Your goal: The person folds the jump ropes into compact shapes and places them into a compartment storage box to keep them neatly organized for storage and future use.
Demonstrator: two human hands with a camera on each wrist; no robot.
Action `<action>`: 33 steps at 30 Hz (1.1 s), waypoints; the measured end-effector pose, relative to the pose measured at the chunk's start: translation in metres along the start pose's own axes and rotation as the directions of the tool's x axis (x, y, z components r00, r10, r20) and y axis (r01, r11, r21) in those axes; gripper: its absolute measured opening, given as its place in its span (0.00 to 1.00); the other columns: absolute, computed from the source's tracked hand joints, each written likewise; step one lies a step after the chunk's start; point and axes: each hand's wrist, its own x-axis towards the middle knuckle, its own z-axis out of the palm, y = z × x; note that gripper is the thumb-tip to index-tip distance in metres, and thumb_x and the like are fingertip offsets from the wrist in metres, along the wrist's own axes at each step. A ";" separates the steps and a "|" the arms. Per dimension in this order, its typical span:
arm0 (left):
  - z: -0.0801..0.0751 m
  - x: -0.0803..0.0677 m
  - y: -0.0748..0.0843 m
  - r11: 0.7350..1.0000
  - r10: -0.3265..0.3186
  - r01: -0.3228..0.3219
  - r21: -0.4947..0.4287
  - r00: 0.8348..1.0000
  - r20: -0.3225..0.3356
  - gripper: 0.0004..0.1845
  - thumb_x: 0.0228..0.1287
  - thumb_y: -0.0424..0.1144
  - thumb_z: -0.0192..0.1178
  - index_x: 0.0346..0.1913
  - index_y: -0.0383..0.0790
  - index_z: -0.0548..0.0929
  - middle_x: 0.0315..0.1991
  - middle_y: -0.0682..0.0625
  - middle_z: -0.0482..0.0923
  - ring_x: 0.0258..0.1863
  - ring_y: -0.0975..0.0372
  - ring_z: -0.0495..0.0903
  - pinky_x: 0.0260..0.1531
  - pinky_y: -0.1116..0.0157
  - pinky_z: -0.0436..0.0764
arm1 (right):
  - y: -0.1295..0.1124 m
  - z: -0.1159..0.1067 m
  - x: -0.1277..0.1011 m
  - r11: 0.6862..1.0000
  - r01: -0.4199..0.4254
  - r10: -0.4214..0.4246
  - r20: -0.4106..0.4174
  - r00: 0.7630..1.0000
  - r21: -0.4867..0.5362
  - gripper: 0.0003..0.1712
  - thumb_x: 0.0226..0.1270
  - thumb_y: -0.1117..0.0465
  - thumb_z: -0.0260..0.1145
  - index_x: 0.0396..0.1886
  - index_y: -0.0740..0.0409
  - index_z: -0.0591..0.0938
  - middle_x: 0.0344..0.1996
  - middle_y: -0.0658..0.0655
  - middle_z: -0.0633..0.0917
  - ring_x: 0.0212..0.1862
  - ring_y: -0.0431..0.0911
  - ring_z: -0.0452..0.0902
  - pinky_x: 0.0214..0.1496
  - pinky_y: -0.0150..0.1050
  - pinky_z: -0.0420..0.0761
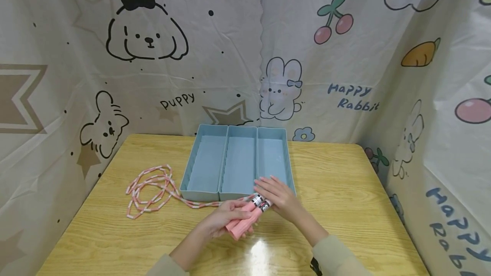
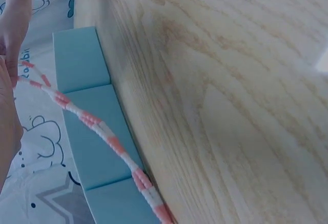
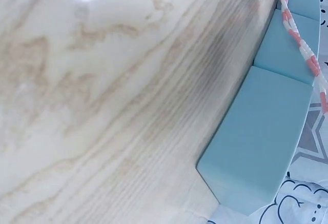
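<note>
Left hand (image 1: 224, 220) curled, gripping; right hand (image 1: 278, 195) flat, fingers seemingly straight.

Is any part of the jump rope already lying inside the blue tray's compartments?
No. In the head view all three compartments of the blue tray are bare; the beaded rope lies on the table to its left.

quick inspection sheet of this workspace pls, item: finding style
surface: wooden table, pale grain, a glare spot near the front edge
job's things: pink jump rope handles held together in front of the blue tray; pink and white beaded rope lies in loose loops left of the tray and runs along its front wall
tray: three long compartments, nothing seen inside
clutter: nothing seen
grippers: left hand grips the handles from below; right hand rests on their black and white ends, fingers fairly straight
cables: nothing seen
surroundings: cartoon-print cloth with puppies, rabbits and cherries hangs on three sides
</note>
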 end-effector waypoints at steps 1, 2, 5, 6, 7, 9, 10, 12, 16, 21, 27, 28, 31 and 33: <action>0.000 0.000 0.001 1.000 -0.002 0.002 0.005 1.000 0.020 0.25 0.64 0.31 0.52 0.61 0.23 0.60 0.44 0.38 0.77 0.30 0.57 0.82 0.30 0.65 0.82 | 0.001 0.000 0.001 1.000 0.004 -0.004 0.005 1.000 -0.010 0.18 0.70 0.57 0.50 0.50 0.61 0.79 0.50 0.58 0.80 0.53 0.52 0.75 0.59 0.48 0.69; -0.001 0.001 0.003 1.000 -0.007 0.007 0.008 0.999 0.039 0.26 0.64 0.31 0.51 0.62 0.23 0.59 0.44 0.38 0.77 0.31 0.57 0.83 0.30 0.66 0.82 | 0.002 0.000 0.002 1.000 0.007 -0.007 0.007 1.000 -0.020 0.19 0.69 0.57 0.50 0.50 0.61 0.79 0.49 0.58 0.80 0.52 0.52 0.76 0.59 0.47 0.69; -0.002 0.003 0.006 0.999 -0.031 0.029 0.022 0.996 0.080 0.26 0.66 0.32 0.50 0.63 0.25 0.57 0.45 0.39 0.78 0.33 0.57 0.83 0.31 0.65 0.82 | 0.004 0.000 0.005 0.999 0.014 -0.013 0.017 1.000 -0.039 0.18 0.65 0.58 0.53 0.50 0.61 0.79 0.49 0.58 0.81 0.51 0.51 0.77 0.59 0.46 0.70; -0.003 0.004 0.007 0.999 -0.040 0.038 0.029 0.995 0.090 0.26 0.66 0.33 0.49 0.64 0.25 0.57 0.45 0.40 0.78 0.33 0.58 0.82 0.32 0.65 0.81 | 0.005 -0.001 0.005 0.999 0.011 -0.010 0.025 1.000 -0.040 0.18 0.64 0.59 0.54 0.50 0.61 0.79 0.49 0.58 0.81 0.51 0.51 0.77 0.59 0.45 0.69; -0.003 0.005 0.007 0.998 -0.054 0.051 0.037 0.994 0.098 0.26 0.66 0.34 0.49 0.64 0.26 0.57 0.45 0.40 0.78 0.33 0.58 0.82 0.32 0.65 0.81 | 0.005 -0.001 0.005 0.999 0.008 -0.007 0.031 0.999 -0.042 0.18 0.62 0.60 0.56 0.50 0.61 0.79 0.48 0.57 0.81 0.51 0.51 0.77 0.60 0.45 0.69; -0.003 0.007 0.008 0.996 -0.084 0.080 0.040 0.990 0.111 0.26 0.66 0.35 0.49 0.64 0.28 0.57 0.44 0.43 0.79 0.33 0.59 0.82 0.32 0.65 0.81 | 0.007 -0.001 0.006 0.999 0.011 -0.009 0.039 0.999 -0.048 0.19 0.58 0.61 0.58 0.50 0.61 0.79 0.48 0.57 0.81 0.51 0.51 0.77 0.60 0.45 0.69; -0.002 0.008 0.008 0.995 -0.101 0.098 0.032 0.987 0.122 0.26 0.66 0.35 0.49 0.63 0.29 0.57 0.44 0.44 0.79 0.33 0.59 0.82 0.32 0.65 0.81 | 0.008 -0.001 0.007 0.999 0.013 -0.011 0.041 0.999 -0.052 0.20 0.56 0.62 0.59 0.50 0.61 0.79 0.47 0.57 0.81 0.50 0.51 0.77 0.59 0.45 0.69; -0.002 0.010 0.007 0.992 -0.128 0.128 0.012 0.980 0.155 0.24 0.67 0.36 0.47 0.62 0.30 0.59 0.43 0.46 0.79 0.32 0.61 0.81 0.33 0.65 0.80 | 0.009 -0.001 0.007 0.998 0.020 -0.018 0.044 0.999 -0.057 0.20 0.56 0.62 0.60 0.50 0.61 0.79 0.47 0.57 0.82 0.50 0.51 0.77 0.59 0.45 0.70; 0.001 0.013 0.007 0.983 -0.147 0.170 -0.069 0.955 0.257 0.18 0.69 0.38 0.39 0.57 0.33 0.65 0.40 0.50 0.77 0.30 0.62 0.80 0.35 0.64 0.79 | 0.010 -0.001 0.010 0.996 0.033 -0.030 0.034 0.999 -0.077 0.17 0.59 0.64 0.57 0.49 0.61 0.79 0.46 0.57 0.82 0.49 0.51 0.78 0.58 0.46 0.71; 0.007 0.015 0.010 0.968 -0.151 0.216 -0.132 0.911 0.384 0.19 0.68 0.42 0.31 0.50 0.39 0.71 0.38 0.53 0.76 0.31 0.64 0.79 0.37 0.63 0.78 | 0.013 -0.002 0.013 0.996 0.027 -0.025 0.023 0.999 -0.087 0.16 0.60 0.66 0.56 0.48 0.60 0.79 0.44 0.57 0.82 0.49 0.52 0.78 0.59 0.45 0.70; 0.010 0.016 0.013 0.945 -0.199 0.285 -0.159 0.890 0.409 0.14 0.66 0.43 0.33 0.42 0.44 0.70 0.36 0.54 0.77 0.32 0.65 0.78 0.41 0.61 0.77 | 0.017 -0.003 0.015 0.996 0.032 -0.033 -0.010 0.999 -0.084 0.13 0.64 0.66 0.53 0.45 0.60 0.80 0.43 0.57 0.83 0.49 0.51 0.77 0.56 0.47 0.72; 0.010 0.016 0.013 0.945 -0.204 0.287 -0.155 0.891 0.406 0.14 0.66 0.43 0.34 0.42 0.45 0.70 0.35 0.54 0.76 0.31 0.66 0.77 0.40 0.62 0.77 | 0.017 -0.003 0.016 0.996 0.033 -0.034 -0.012 0.999 -0.083 0.13 0.63 0.66 0.53 0.45 0.60 0.80 0.43 0.57 0.83 0.49 0.51 0.77 0.55 0.48 0.73; 0.007 0.018 0.012 0.943 -0.220 0.299 -0.148 0.890 0.399 0.12 0.65 0.43 0.36 0.41 0.45 0.70 0.29 0.56 0.73 0.25 0.69 0.72 0.32 0.69 0.75 | 0.018 -0.003 0.016 0.996 0.037 -0.039 -0.019 0.999 -0.082 0.14 0.60 0.66 0.56 0.45 0.60 0.80 0.42 0.57 0.83 0.49 0.51 0.78 0.53 0.48 0.74; 0.004 0.020 0.011 0.943 -0.223 0.303 -0.139 0.884 0.410 0.11 0.65 0.43 0.37 0.41 0.46 0.69 0.26 0.57 0.69 0.21 0.70 0.68 0.27 0.73 0.71 | 0.018 -0.003 0.017 0.996 0.039 -0.041 -0.022 0.999 -0.081 0.14 0.59 0.66 0.57 0.44 0.60 0.80 0.42 0.57 0.83 0.48 0.51 0.78 0.53 0.48 0.74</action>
